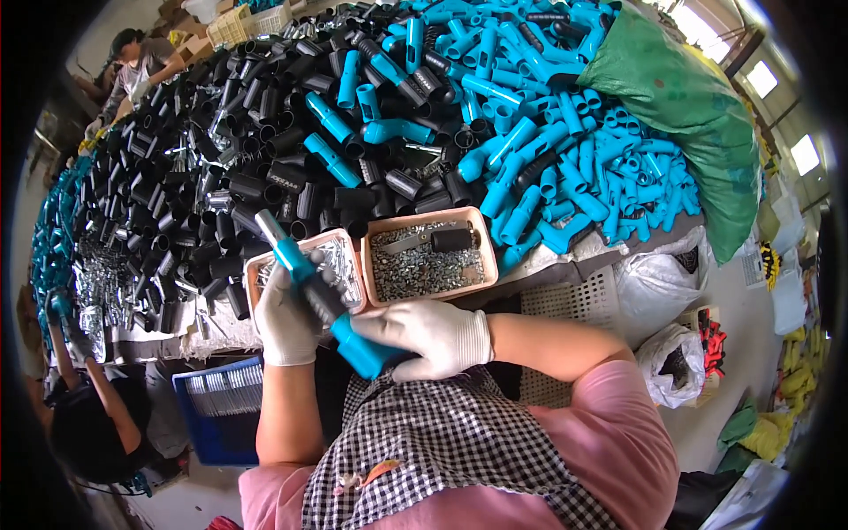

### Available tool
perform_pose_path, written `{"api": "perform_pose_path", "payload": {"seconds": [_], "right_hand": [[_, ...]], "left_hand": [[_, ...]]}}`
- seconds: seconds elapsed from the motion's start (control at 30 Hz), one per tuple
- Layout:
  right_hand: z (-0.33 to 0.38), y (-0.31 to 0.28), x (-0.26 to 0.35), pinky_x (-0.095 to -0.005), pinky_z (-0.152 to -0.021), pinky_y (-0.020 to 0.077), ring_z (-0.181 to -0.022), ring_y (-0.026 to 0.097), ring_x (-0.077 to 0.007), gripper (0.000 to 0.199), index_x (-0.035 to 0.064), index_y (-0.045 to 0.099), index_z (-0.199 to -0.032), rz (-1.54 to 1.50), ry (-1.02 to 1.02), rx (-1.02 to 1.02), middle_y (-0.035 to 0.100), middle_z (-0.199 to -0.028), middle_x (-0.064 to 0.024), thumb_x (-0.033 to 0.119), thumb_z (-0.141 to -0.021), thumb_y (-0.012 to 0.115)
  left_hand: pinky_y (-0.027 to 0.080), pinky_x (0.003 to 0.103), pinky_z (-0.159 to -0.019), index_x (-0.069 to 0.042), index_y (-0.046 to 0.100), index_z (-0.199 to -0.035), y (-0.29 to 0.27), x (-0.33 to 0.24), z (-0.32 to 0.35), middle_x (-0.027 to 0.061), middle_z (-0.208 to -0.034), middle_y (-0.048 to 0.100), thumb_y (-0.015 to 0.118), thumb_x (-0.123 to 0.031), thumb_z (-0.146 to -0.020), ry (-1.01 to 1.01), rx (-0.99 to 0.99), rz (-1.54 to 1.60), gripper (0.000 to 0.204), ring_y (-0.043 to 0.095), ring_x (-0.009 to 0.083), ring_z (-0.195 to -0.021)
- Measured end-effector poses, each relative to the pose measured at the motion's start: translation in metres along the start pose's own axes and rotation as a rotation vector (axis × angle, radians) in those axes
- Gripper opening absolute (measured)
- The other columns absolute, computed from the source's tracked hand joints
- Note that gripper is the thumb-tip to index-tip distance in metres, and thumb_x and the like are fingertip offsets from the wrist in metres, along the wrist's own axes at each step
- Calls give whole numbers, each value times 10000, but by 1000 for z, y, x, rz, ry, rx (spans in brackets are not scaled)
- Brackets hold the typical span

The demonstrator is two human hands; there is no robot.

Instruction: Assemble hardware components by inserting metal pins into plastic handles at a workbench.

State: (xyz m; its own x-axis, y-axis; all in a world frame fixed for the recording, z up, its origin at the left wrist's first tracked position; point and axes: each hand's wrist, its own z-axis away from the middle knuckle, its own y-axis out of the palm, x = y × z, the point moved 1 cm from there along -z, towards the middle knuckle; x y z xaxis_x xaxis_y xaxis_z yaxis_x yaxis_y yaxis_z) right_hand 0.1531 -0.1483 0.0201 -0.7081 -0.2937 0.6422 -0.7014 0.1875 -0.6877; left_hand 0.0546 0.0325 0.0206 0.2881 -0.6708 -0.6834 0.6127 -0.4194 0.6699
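Both my hands wear white gloves and hold a teal-and-black handle (322, 300) in front of my chest. A bare metal tube (267, 224) sticks out of its upper end, which tilts up to the left. My left hand (290, 320) is wrapped round the upper part. At the lower teal end, my right hand (428, 334) closes its fingers on the piece. Just beyond stand two pale pink trays. The left tray (338, 237) holds shiny metal parts, while the right tray (435, 296) holds many small metal bits and a black-handled flat tool (450, 240).
Black sleeves (287, 177) and teal handle shells (521, 141) are heaped across the table. A green sack (680, 115) lies at the right. A blue crate (199, 442) of metal rods sits lower left. Co-workers (132, 66) are at the left. White bags (658, 287) stand at right.
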Motion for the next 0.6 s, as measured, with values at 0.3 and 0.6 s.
{"api": "perform_pose_path", "payload": {"seconds": [0.3,0.6], "right_hand": [[33,-143,-151,-343,-782,495,-897,611,-217,188,151,718,-731,1273,661,359,689,-812,-11,172,-826,557],[-23,-127,-199,-432,-707,551,-806,703,-304,236,105,762,-829,1062,903,305,726,-845,-129,249,-832,575]], "left_hand": [[519,306,-544,15,495,-1150,-32,-13,4,110,-773,587,580,-293,-944,-7,228,-403,380,590,193,-583],[489,273,-620,13,534,-1083,-31,11,8,87,-775,614,584,-219,-934,-160,358,-447,280,593,158,-630]]}}
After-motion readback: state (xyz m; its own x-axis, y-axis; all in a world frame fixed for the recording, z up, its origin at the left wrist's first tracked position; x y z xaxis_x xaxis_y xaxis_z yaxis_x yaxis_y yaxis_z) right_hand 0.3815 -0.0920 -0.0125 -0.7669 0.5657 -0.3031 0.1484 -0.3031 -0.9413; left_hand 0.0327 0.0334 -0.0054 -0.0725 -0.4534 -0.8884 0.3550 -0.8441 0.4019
